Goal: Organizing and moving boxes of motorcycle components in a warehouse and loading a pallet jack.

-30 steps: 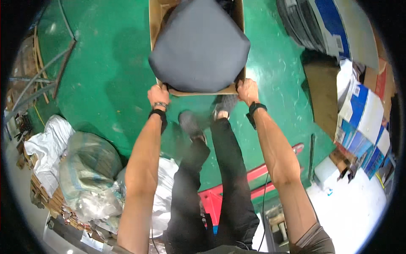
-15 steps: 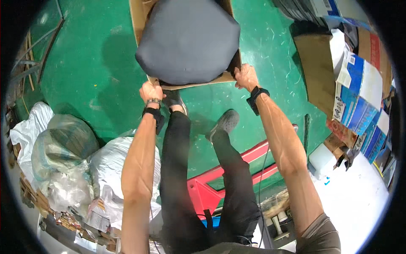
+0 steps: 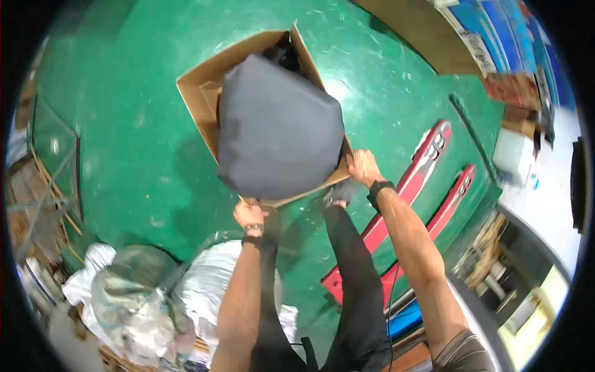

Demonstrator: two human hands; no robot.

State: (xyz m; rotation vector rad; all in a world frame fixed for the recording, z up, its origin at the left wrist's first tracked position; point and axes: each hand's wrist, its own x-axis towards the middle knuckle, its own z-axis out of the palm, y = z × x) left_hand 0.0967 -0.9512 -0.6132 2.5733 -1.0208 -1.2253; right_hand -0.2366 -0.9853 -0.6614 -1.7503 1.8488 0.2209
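Note:
An open cardboard box [image 3: 214, 68] stands on the green floor in front of me, set at an angle. A large dark grey padded piece [image 3: 282, 127], like a seat cushion with rounded corners, fills most of it and rises above the rim. Black material [image 3: 284, 57] shows in the far corner. My left hand [image 3: 249, 214] is closed on the box's near left edge, its fingertips partly hidden. At the near right corner, my right hand [image 3: 364, 168] grips the cardboard, thumb toward the cushion. Both arms are stretched forward.
Red pallet truck forks [image 3: 406, 186] lie along my right side. Plastic sacks [image 3: 214, 279] are heaped at the lower left, below a metal frame [image 3: 77, 180]. Cardboard [image 3: 421, 31] and blue-white boxes [image 3: 489, 31] stack up at the upper right, near a white container [image 3: 514, 152].
The box has turned and come nearer, so more of its far end shows. My hands keep hold of its near edge. My view has swung round, and my feet have shifted.

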